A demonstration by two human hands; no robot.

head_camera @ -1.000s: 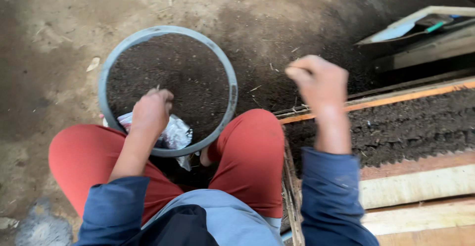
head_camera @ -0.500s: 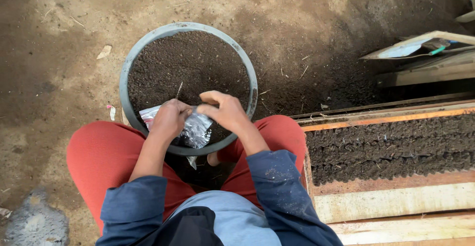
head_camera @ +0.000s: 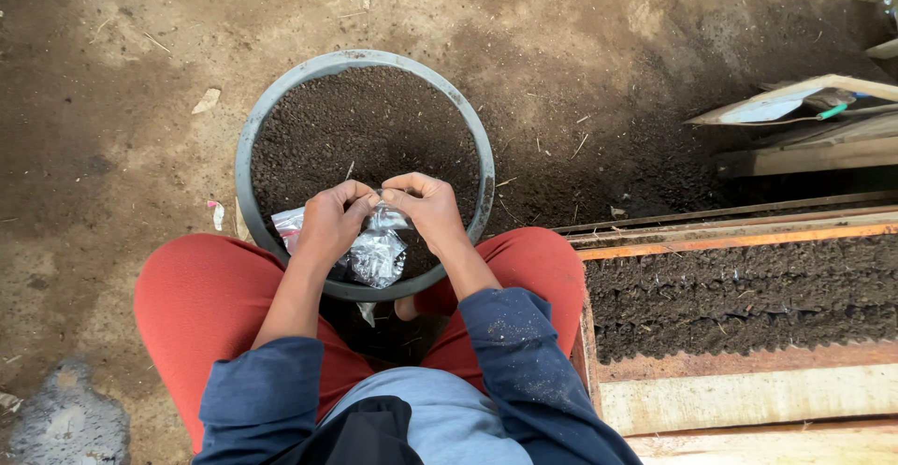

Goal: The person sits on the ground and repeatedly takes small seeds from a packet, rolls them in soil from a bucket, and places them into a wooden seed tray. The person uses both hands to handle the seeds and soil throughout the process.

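A round grey basin [head_camera: 251, 139] full of dark soil [head_camera: 365, 128] sits on the dirt floor between my red-trousered knees. Over its near rim both hands pinch a small clear plastic packet [head_camera: 376, 254]. My left hand [head_camera: 329, 222] grips the packet's left side. My right hand [head_camera: 428, 207] holds its top edge with thumb and fingers. The two hands touch at the fingertips. What the packet contains is not visible.
A wooden-framed tray [head_camera: 748, 283] with rows of dark soil lies at my right. Boards and a flat pale panel [head_camera: 795, 109] lie at the upper right. Bare dirt floor [head_camera: 112, 72] with small scraps surrounds the basin.
My right hand came down from the right, over the tray, to the packet and now pinches it together with my left hand. The view shifted slightly.
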